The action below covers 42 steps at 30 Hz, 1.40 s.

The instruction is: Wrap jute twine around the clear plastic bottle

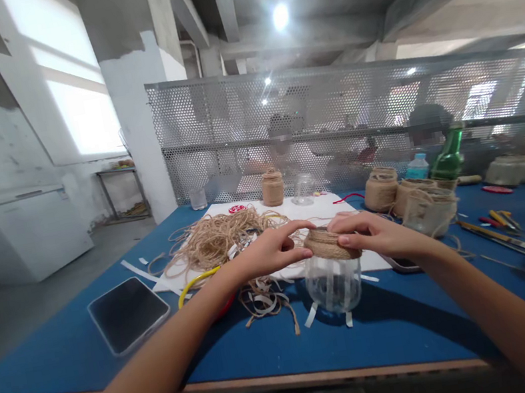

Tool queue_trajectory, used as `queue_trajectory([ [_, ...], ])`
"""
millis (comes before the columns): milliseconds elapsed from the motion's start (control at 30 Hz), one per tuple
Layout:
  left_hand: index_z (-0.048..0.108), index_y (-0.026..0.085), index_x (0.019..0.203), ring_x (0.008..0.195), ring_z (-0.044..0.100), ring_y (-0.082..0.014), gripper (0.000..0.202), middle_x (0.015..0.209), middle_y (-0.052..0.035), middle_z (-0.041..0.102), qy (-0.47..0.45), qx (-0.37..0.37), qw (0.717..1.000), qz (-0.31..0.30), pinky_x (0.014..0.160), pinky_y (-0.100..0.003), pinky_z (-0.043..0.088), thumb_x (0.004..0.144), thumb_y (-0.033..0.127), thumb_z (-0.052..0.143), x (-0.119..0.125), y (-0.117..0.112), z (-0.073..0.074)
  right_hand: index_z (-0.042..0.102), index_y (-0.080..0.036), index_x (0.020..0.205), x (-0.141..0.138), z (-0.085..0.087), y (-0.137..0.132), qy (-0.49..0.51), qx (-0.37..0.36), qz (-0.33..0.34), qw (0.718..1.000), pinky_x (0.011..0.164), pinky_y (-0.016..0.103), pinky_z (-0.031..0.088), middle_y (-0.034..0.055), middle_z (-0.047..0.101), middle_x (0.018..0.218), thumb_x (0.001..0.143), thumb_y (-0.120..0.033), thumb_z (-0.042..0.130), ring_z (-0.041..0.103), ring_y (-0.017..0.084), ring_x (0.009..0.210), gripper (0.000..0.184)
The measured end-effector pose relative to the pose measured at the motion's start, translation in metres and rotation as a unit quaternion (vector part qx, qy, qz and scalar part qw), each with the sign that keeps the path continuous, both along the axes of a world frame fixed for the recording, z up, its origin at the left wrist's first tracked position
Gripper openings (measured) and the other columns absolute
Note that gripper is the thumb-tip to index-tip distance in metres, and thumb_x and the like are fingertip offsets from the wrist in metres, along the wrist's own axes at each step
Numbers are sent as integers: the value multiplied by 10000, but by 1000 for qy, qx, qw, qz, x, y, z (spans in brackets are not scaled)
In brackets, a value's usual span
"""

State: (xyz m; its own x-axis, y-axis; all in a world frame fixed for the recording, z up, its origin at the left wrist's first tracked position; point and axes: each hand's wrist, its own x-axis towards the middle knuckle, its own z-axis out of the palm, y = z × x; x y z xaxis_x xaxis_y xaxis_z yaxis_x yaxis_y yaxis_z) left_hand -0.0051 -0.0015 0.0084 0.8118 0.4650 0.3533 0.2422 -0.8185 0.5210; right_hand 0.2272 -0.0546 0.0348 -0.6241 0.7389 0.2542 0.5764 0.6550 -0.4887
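A clear glass jar (334, 287) stands on the blue table (289, 347), with jute twine wound tightly around its upper part (330, 243). White strips run down the glass and stick out at its base. My left hand (272, 252) grips the twine-wrapped band from the left, and my right hand (376, 237) holds it from the right. A loose heap of jute twine (214, 242) lies on a white sheet (265, 213) behind my left hand. A tangle of paper strips (263, 301) lies just below that hand.
A dark tablet (129, 313) and a yellow tube (197, 286) lie left of my hands. Several twine-wrapped jars (381, 190), a green bottle (450, 155) and hand tools (499, 229) stand to the right. A perforated metal screen (329, 113) stands behind the table, with people beyond it.
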Motion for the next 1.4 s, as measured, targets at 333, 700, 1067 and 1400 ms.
queue_trajectory([
  [333, 407, 193, 1201, 487, 389, -90, 467, 534, 79, 400, -11, 58, 997, 43, 493, -194, 284, 803, 395, 542, 17, -26, -2, 561, -184, 717, -6, -3, -4, -60, 75, -56, 994, 1016, 475, 117, -3, 576, 748, 879, -442, 373, 527, 151, 764, 358],
  [700, 400, 175, 1230, 451, 327, -78, 462, 493, 97, 327, -8, 33, 999, -9, 466, -190, 247, 830, 369, 523, 11, -15, -3, 547, -175, 642, -3, 1, -6, -34, 69, -40, 996, 996, 430, 197, 15, 598, 803, 869, -383, 409, 540, 149, 782, 338],
  [1067, 374, 168, 1277, 427, 299, -71, 503, 472, 102, 287, -24, -14, 1000, -11, 443, -183, 230, 829, 347, 515, 0, -5, 4, 496, -174, 592, -3, -1, -1, -7, 71, -27, 997, 923, 399, 281, 17, 578, 690, 875, -391, 395, 499, 156, 739, 371],
  [1400, 387, 183, 1273, 421, 313, -75, 495, 458, 100, 312, -9, 8, 1000, 3, 443, -179, 234, 835, 381, 508, -1, -3, 4, 484, -171, 588, -2, 0, -2, 1, 58, -16, 998, 861, 357, 316, 21, 550, 704, 883, -394, 387, 482, 155, 755, 383],
])
